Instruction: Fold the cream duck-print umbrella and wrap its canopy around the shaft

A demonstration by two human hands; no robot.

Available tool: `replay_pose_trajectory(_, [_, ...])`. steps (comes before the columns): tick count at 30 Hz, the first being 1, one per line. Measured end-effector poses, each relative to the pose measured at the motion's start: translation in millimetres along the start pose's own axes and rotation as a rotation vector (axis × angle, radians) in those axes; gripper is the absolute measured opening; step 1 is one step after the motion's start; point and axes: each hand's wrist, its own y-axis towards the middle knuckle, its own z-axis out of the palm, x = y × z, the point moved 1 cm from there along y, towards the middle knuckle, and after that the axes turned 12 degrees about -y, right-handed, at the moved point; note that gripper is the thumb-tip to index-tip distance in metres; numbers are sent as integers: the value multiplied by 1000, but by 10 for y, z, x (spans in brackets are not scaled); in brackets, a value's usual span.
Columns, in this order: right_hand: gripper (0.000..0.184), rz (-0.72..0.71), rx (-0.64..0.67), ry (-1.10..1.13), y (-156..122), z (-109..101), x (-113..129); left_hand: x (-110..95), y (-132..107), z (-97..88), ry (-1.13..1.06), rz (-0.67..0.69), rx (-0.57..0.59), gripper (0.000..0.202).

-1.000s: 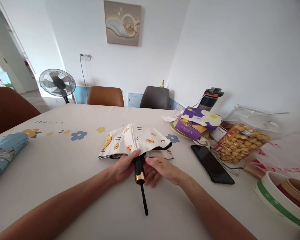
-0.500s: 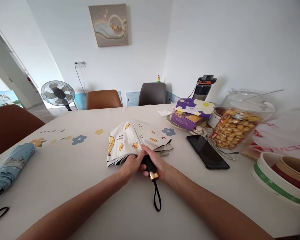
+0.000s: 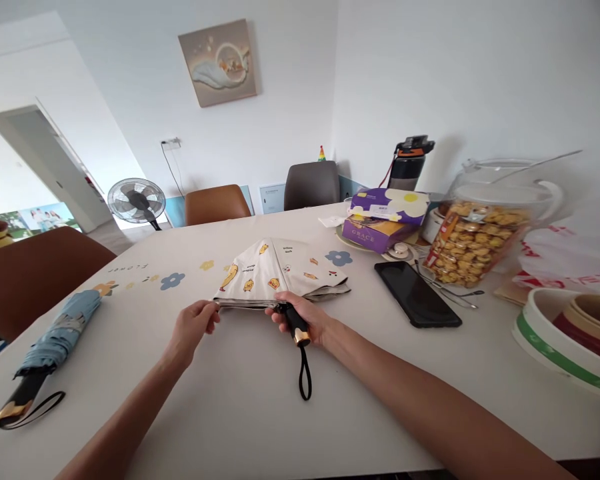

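A white umbrella [image 3: 280,267] printed with yellow ducks lies on the table in front of me, its canopy loosely folded and partly spread. My right hand [image 3: 300,319] is closed around the top of its black handle, which has a gold end and a black wrist strap [image 3: 305,377]. At the canopy's left lower corner, my left hand [image 3: 196,327] pinches the edge of the fabric between thumb and fingers. A blue folded umbrella [image 3: 63,333] with a black and gold handle rests on the table to the left.
Right of the umbrella lie a black phone [image 3: 417,293] and a cable. Behind them are a purple box [image 3: 367,233], a black bottle [image 3: 407,163] and a clear jar of snacks [image 3: 480,233]. Tape rolls [image 3: 545,347] stand at the right edge. Chairs [image 3: 217,205] line the far side.
My left hand has moved left from beside the handle to the canopy's left corner. My right hand stays on the handle. The view has tilted and shifted, showing more of the blue umbrella.
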Motion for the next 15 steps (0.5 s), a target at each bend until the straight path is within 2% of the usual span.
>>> replay_pose_trajectory(2, [17, -2, 4, -16, -27, 23, 2, 25, -6, -49, 74, 132, -177, 19])
replay_pose_trajectory(4, [17, -16, 17, -27, -46, 33, -6, 18, -37, -11, 101, 215, -249, 21])
replay_pose_trajectory(8, [17, -127, 23, -64, -57, 3, -22, -83, -134, 217, 10, 279, -109, 26])
replay_pose_trajectory(12, [19, -255, 73, -139, -106, -37, 25, -186, -140, 396, -184, 168, -30, 45])
replay_pose_trajectory(15, [22, -304, 120, -192, -157, -33, 61, -213, -24, 475, -375, 85, 47, 48])
